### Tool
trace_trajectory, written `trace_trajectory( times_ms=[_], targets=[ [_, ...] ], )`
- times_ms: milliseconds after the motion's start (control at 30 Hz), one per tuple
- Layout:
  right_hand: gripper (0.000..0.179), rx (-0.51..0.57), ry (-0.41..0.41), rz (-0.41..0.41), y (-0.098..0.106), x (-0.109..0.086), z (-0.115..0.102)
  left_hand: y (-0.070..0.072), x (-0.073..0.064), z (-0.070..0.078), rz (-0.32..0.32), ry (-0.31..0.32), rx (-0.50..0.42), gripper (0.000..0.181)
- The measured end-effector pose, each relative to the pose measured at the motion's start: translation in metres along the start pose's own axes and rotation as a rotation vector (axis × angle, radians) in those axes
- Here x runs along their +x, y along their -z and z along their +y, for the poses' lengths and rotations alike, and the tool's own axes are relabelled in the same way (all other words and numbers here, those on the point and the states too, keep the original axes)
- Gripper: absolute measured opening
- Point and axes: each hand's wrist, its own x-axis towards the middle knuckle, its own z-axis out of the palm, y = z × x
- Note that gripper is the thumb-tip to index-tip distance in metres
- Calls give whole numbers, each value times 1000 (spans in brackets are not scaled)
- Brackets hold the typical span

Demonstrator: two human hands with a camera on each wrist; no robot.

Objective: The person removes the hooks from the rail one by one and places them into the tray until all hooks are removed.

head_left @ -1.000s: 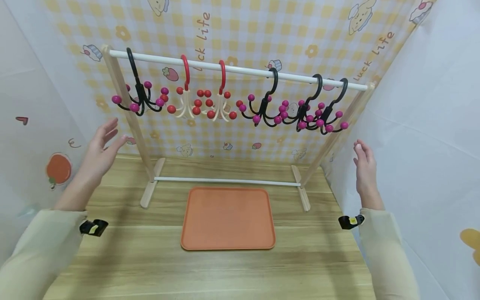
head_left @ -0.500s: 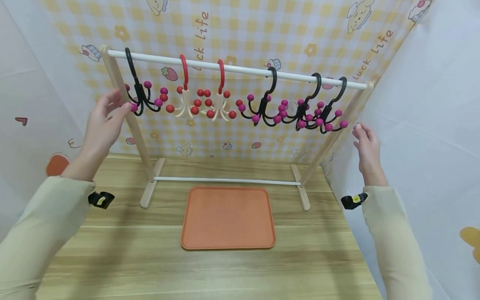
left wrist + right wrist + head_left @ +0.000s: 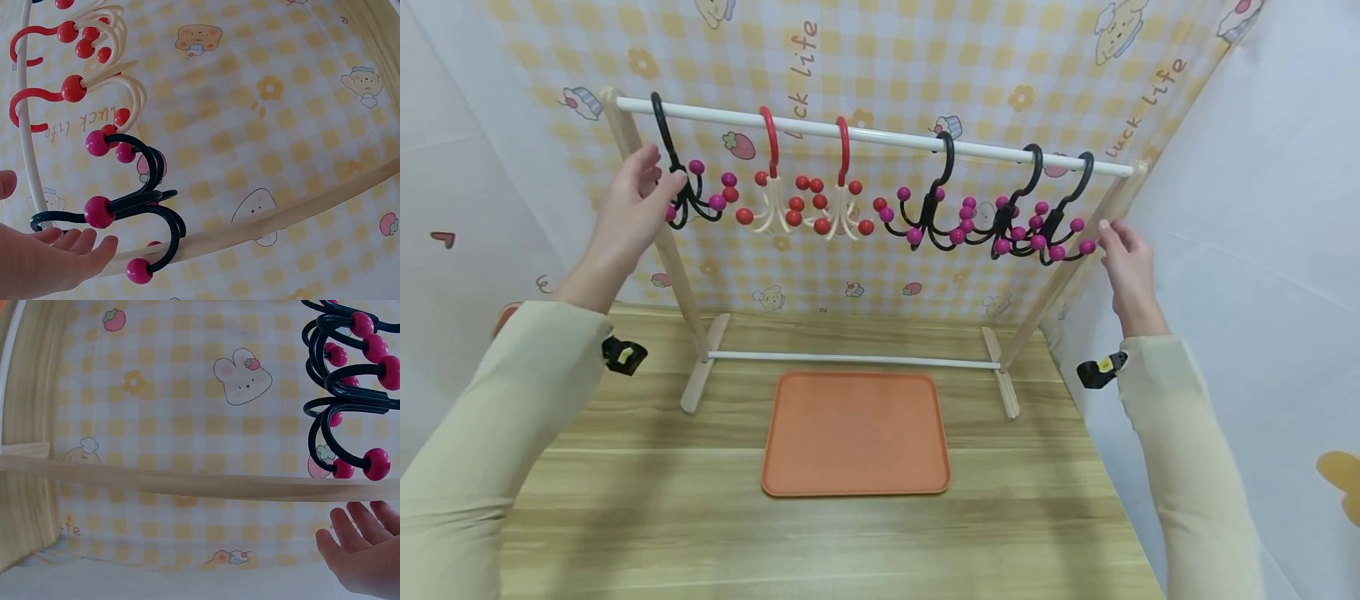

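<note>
1. White rail (image 3: pixel 887 139) crosses the upper half of the head view, carried by a left wooden upright (image 3: pixel 676 267) and a right wooden upright (image 3: pixel 1047 302), with a thin lower bar (image 3: pixel 857 359) mid-frame.
2. Two red-hooked hangers (image 3: pixel 773 200) hang left of centre. Two black hangers (image 3: pixel 928 215) hang right of centre, between these and the rightmost black hanger (image 3: pixel 1053 225).
3. An orange tray (image 3: pixel 856 433) lies on the wood-grain table (image 3: pixel 850 550) at lower centre; checked cloth (image 3: pixel 910 67) fills the background.
4. At upper left, the leftmost black hanger (image 3: pixel 134 202) hangs from the rail by the left wooden upright, which runs partly behind the left hand (image 3: pixel 632 208).
5. The left hand has its fingers loosely extended and its thumb apart from them, right at that hanger's stem; whether skin meets it cannot be told.
6. The right hand (image 3: pixel 1131 271), at middle right, is relaxed and holds nothing, just beside the rightmost black hanger. In the right wrist view, the right wooden upright passes between them.
7. In the head view the left hand covers part of its hanger. In the left wrist view the thumb shows only as a tip at the left edge.
8. The right wrist view cuts off the hanger hooks; the balls of the rightmost pair overlap and are hard to separate.
</note>
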Motion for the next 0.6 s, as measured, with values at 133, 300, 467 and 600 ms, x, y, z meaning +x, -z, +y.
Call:
trace_trajectory(
  times_ms=[133,300,467,600],
  targets=[
    [62,-87,-15,14,-18,-34,-37,-3,7,5,-9,5,29,60],
    [57,-125,-10,51,-21,-31,-44,-4,16,9,5,29,26,56],
    [58,-85,42,98,2,50,10,-5,24,13,44,66,-49,51],
    [54,-108,12,121,-13,10,-25,-6,32,18,98,87,-131,44]
  ],
)
